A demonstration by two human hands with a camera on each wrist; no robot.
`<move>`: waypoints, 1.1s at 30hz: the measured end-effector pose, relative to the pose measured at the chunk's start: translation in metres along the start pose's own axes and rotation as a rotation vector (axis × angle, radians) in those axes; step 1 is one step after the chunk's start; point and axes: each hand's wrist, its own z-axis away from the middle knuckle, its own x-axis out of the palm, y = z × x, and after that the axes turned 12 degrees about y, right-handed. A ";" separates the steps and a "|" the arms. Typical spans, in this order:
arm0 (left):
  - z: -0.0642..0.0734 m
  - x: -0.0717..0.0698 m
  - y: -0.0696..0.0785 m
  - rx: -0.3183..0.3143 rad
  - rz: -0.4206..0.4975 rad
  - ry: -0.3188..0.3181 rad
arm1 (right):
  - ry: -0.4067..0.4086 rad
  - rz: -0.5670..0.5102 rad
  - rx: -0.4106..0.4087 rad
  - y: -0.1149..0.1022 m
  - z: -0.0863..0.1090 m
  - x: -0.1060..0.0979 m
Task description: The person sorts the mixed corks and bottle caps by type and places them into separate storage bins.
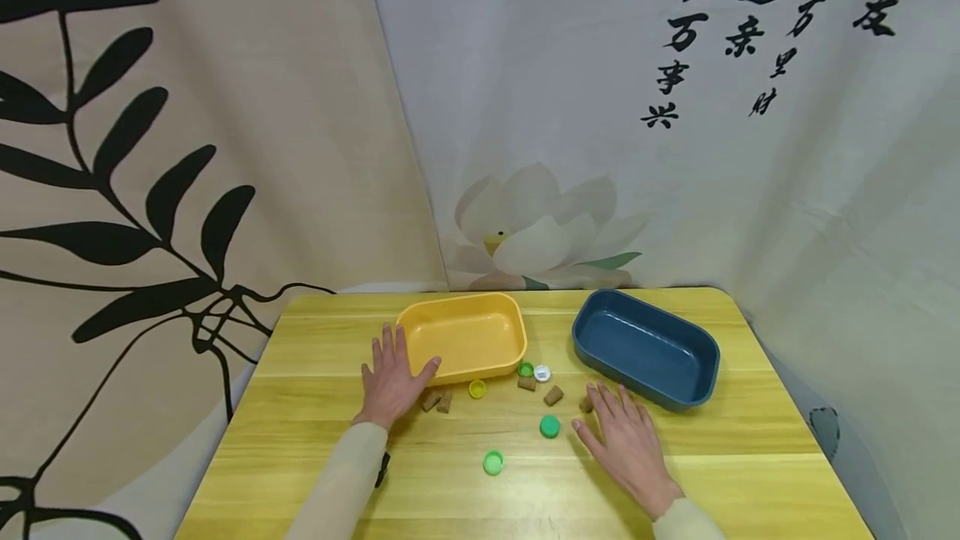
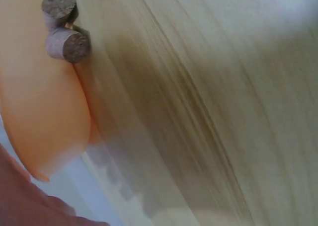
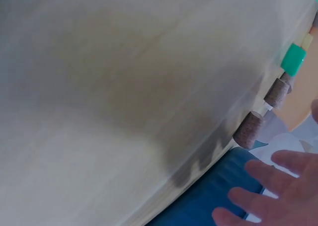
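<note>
My left hand (image 1: 392, 382) is spread with straight fingers at the left front corner of the yellow tray (image 1: 427, 304); whether it touches the tray I cannot tell. Two corks (image 2: 68, 46) lie by the tray's front side, to the right of that hand. My right hand (image 1: 628, 447) has its fingers extended in front of the dark blue tray (image 1: 701, 386) and holds nothing. One cork (image 1: 586, 404) is partly hidden by its fingertips. Between the hands lie a green cap (image 1: 550, 426), a light green cap (image 1: 492, 462) and a yellow cap (image 1: 477, 389).
Between the trays are another green cap (image 1: 526, 368), a white cap (image 1: 542, 373) and two corks, one below the caps (image 1: 527, 384) and one farther right (image 1: 553, 395). Behind the wooden table (image 1: 435, 498) hangs a printed curtain (image 1: 525, 90).
</note>
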 end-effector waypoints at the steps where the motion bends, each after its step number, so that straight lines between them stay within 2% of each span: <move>1: -0.001 0.001 0.000 0.002 -0.008 0.002 | 0.008 0.013 -0.002 0.000 -0.001 0.001; 6: -0.004 0.007 0.000 0.014 -0.032 0.010 | 0.060 0.076 0.016 0.001 -0.009 0.006; 12: -0.006 0.011 -0.001 0.024 -0.050 0.015 | 0.063 0.100 0.052 0.000 -0.014 0.009; 16: -0.007 0.011 0.002 0.022 -0.055 0.004 | 0.106 0.097 0.028 0.001 -0.015 0.013; 24: -0.008 0.009 0.003 0.010 -0.065 0.022 | 0.201 0.074 -0.042 0.004 -0.014 0.018; 29: -0.006 0.007 -0.002 -0.022 -0.049 0.035 | 0.244 0.052 -0.085 0.002 -0.011 0.015; 33: -0.004 0.006 -0.005 -0.024 -0.052 0.025 | 0.260 0.033 -0.094 -0.004 -0.011 0.008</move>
